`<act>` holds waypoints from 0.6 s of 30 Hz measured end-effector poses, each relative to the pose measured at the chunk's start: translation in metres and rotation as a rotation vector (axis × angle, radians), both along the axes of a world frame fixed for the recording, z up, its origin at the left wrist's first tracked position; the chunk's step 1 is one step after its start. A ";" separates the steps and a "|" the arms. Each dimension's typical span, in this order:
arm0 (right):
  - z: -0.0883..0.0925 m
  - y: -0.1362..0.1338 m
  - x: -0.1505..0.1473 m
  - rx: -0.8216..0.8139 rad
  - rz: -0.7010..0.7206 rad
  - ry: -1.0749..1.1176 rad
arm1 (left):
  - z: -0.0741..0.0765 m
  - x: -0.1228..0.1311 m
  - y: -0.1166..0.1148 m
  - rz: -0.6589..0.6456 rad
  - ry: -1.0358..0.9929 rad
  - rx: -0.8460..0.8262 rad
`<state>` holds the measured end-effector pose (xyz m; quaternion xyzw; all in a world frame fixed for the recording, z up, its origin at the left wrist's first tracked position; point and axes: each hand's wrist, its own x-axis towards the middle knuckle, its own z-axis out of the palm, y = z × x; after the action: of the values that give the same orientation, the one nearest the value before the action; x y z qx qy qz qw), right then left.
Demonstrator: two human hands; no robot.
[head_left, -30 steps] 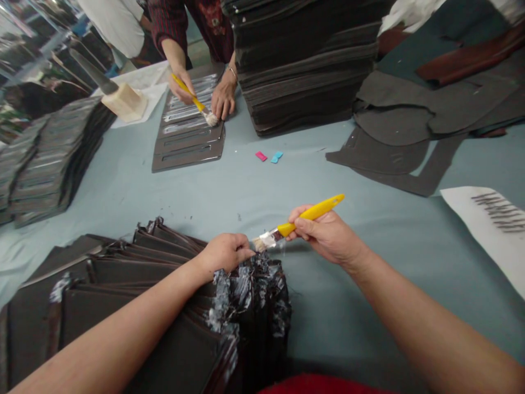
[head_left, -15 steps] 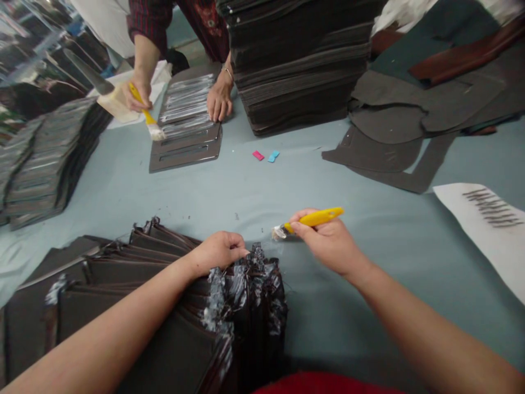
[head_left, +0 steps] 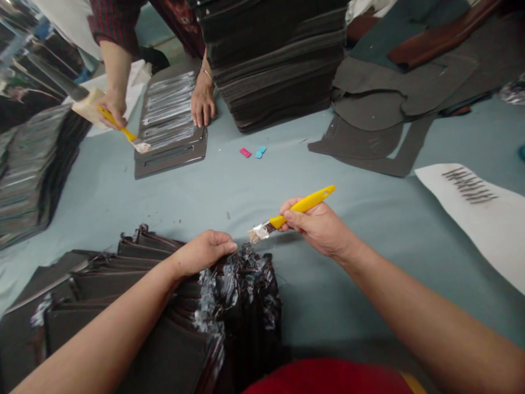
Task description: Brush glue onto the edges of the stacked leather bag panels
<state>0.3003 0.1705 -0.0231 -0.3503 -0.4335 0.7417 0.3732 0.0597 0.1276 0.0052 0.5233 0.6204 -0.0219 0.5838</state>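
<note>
Gripping a yellow-handled flat brush (head_left: 297,209) in our right hand (head_left: 318,228), we have the fingers (head_left: 290,214) curled tight around the handle, its bristles just beside a fanned stack of dark sheets (head_left: 241,306) smeared with white. Our left hand (head_left: 203,253) rests on that stack, fingers (head_left: 221,239) together, and the stack lies on the grey-blue table (head_left: 164,208).
</note>
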 end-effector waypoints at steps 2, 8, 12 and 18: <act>0.006 -0.006 0.004 0.053 -0.017 -0.157 | 0.008 -0.001 0.008 -0.038 -0.041 -0.107; -0.010 -0.035 0.001 0.218 0.250 -0.304 | 0.013 0.017 0.028 -0.369 0.077 -0.297; -0.014 -0.036 0.002 0.369 0.143 -0.415 | 0.009 0.027 0.027 -0.589 0.152 -0.124; -0.010 -0.041 0.003 0.304 0.169 -0.327 | 0.007 0.025 0.020 -0.645 0.126 0.070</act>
<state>0.3035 0.1296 -0.0336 -0.3679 -0.6225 0.6301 0.2829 0.0848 0.1474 0.0126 0.7103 0.4578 -0.2167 0.4888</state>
